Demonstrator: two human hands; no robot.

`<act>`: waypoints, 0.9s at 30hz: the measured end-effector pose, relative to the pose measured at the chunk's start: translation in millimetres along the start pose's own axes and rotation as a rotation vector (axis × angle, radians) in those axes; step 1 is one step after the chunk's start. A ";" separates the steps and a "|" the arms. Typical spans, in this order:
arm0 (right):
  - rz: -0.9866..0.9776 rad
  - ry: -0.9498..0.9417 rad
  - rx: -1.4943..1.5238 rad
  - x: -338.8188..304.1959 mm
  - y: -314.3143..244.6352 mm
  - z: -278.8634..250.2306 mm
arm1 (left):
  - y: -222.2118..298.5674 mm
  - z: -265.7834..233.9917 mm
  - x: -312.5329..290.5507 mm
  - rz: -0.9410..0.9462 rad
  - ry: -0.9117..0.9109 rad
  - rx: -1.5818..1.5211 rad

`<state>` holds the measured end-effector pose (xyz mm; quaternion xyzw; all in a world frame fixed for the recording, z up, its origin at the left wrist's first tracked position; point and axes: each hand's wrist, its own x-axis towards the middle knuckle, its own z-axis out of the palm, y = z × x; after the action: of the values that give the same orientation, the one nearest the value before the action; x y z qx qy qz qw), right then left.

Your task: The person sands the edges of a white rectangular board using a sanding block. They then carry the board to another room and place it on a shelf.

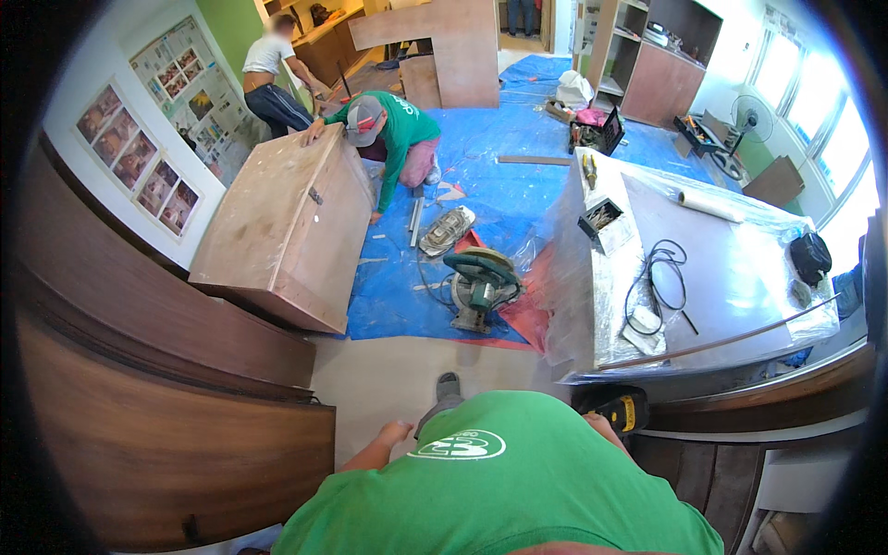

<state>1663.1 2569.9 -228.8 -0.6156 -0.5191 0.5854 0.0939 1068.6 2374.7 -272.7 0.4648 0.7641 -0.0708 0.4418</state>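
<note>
Right hand (603, 427) wraps round a black-and-yellow power tool (618, 408), held low at the near right, nose pointing right twd the plastic-covered table (740, 277) just beyond. Left hand (396, 432) hangs loose, holding nothing, near left by the dark wood panel (166, 444). Tool's on the rt side, so rt hand is nearer.

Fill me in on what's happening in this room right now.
The wearer stands in a green shirt, right hand holding a black-and-yellow power tool, left hand hanging free with nothing in it. Ahead, a person in a green shirt and cap crouches on the blue tarp, steadying a tilted wooden cabinet. A miter saw sits on the tarp beside a plastic-wrapped table.
</note>
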 end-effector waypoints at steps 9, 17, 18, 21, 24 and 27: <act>0.536 0.207 0.175 -41.7 74.2 -42.8 | 16.4 -29.7 32.7 0.236 0.011 0.494; 0.535 0.208 0.145 -44.1 84.6 -35.9 | 52.2 -48.0 44.2 0.132 0.138 -0.244; 0.415 0.241 0.062 -44.6 70.4 -37.4 | 55.6 -45.9 42.5 0.234 0.154 -0.153; 0.341 0.200 0.144 -43.4 27.6 -30.3 | 64.3 -38.9 30.7 0.006 0.047 -0.154; 0.334 0.208 0.239 -39.4 8.3 -25.7 | 69.7 -35.4 16.9 -0.011 0.029 -0.135; 0.213 0.110 0.219 -32.9 17.8 -22.7 | 74.0 -38.3 7.5 0.129 0.003 0.149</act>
<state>1698.4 2548.5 -214.4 -0.6844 -0.3778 0.6107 0.1262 1101.1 2440.7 -232.9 0.5448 0.7257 -0.0982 0.4085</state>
